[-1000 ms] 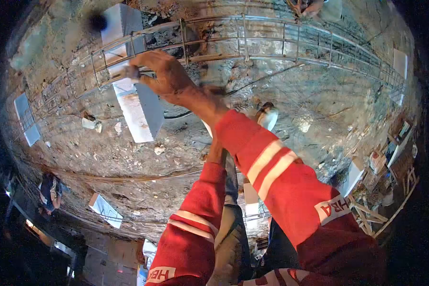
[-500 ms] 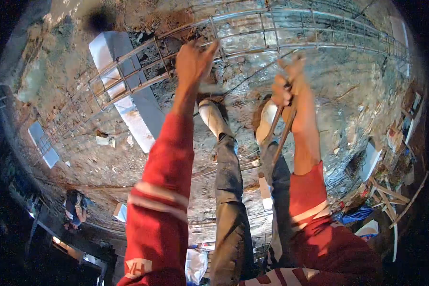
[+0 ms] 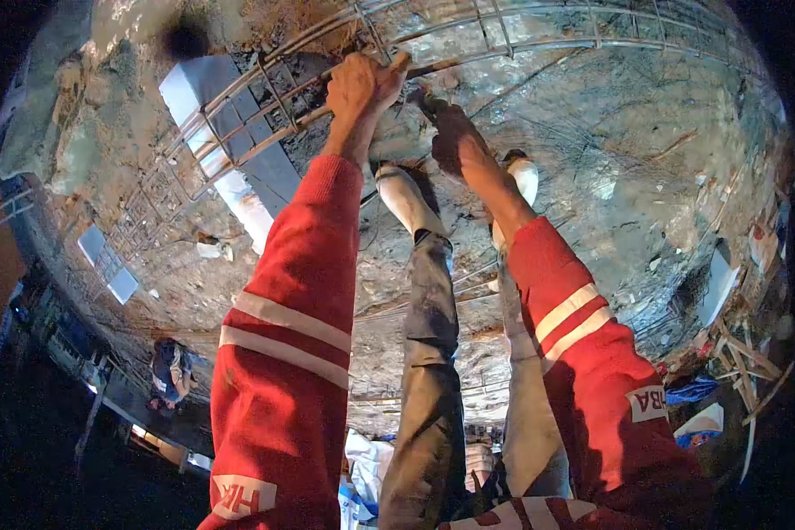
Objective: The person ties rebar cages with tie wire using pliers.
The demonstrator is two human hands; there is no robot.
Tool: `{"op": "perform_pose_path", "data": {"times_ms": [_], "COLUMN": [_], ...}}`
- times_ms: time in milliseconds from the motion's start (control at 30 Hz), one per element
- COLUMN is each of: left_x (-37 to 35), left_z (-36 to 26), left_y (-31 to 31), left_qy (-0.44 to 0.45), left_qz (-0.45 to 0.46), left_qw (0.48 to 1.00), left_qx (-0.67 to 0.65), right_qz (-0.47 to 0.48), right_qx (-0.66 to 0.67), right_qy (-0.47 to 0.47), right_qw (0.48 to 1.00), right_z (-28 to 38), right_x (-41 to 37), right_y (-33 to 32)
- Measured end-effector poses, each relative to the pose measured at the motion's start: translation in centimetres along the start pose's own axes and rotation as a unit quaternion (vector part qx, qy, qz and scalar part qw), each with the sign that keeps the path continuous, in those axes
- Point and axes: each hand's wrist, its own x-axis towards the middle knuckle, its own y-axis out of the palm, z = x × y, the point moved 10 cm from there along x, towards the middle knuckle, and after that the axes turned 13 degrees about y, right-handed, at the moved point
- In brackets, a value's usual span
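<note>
My left hand (image 3: pixel 360 95) is closed round the near bar of a long rebar cage (image 3: pixel 481 57), its thumb stretched along the steel. Just right of it, my right hand (image 3: pixel 458 146) is wrapped round dark pincers (image 3: pixel 424 102), whose head points toward the bar beside my left fist. Most of the pincers' handles are hidden by the hand and its shadow. The cage runs across the top of the view, with square stirrups along it, over a white-faced block (image 3: pixel 238 190) on the left.
My shoes (image 3: pixel 406 201) stand on rough dirt and rock just below the cage. More rebar lies behind my legs. A smaller white block (image 3: pixel 106 263) is at far left, scrap wood (image 3: pixel 742 362) at right. Another person (image 3: pixel 172 371) is in the lower left distance.
My right hand has swung left and turned, bringing the pincers' head up to the cage beside my left hand. The left hand stays on the bar, and the view has shifted slightly.
</note>
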Motion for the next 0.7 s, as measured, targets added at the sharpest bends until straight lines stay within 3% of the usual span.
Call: {"op": "perform_pose_path", "data": {"times_ms": [33,100,133,167,233,267,300,367,400,467,500,567,700], "left_x": [0.2,0.7,1.7,2.7,4.4,4.7,5.4,6.7,6.6,3.9,5.2,4.7,6.1], "left_z": [0.4,1.2,2.3,3.8,3.8,4.1,5.1,5.2,4.9,0.2,3.8,4.1,5.7], "left_y": [0.3,1.6,4.2,5.7,7.5,8.1,9.6,12.0,11.2,6.1,9.2,7.0,9.9], "left_qy": [-0.001,-0.025,0.001,-0.002,0.143,0.171,0.170,0.195,0.196,0.267,0.177,0.135,0.158], "left_qz": [0.000,0.055,0.132,0.132,0.063,-0.001,-0.001,0.052,0.050,0.057,0.074,-0.009,0.022], "left_qw": [1.000,0.998,0.988,0.988,0.987,0.985,0.985,0.962,0.962,0.961,0.975,0.982,0.987], "left_qx": [0.000,-0.007,-0.084,-0.084,-0.044,0.009,0.011,-0.186,-0.185,0.047,-0.110,-0.130,-0.013], "right_qz": [-0.020,-0.027,-0.034,-0.032,-0.081,-0.087,-0.086,-0.086,-0.088,-0.106,-0.103,-0.145,-0.120], "right_qx": [0.123,0.181,0.242,0.242,0.004,-0.020,-0.018,-0.067,-0.066,-0.048,-0.046,-0.005,-0.005], "right_qy": [-0.041,-0.046,-0.050,-0.050,-0.061,-0.057,-0.058,0.040,0.038,0.044,0.046,-0.003,0.041], "right_qw": [0.991,0.982,0.968,0.968,0.995,0.994,0.994,0.993,0.993,0.992,0.993,0.989,0.992], "right_z": [0.7,2.2,2.9,3.5,5.0,5.0,5.2,4.1,4.4,5.1,5.0,5.7,4.7], "right_x": [-0.6,-1.9,-2.2,-2.2,-2.5,-2.7,-2.8,-2.4,-2.2,-2.6,-2.7,-3.0,-3.1], "right_y": [-1.2,-3.4,-4.5,-4.9,-4.9,-4.7,-4.4,-3.7,-3.7,-4.4,-4.2,-4.6,-4.1]}}
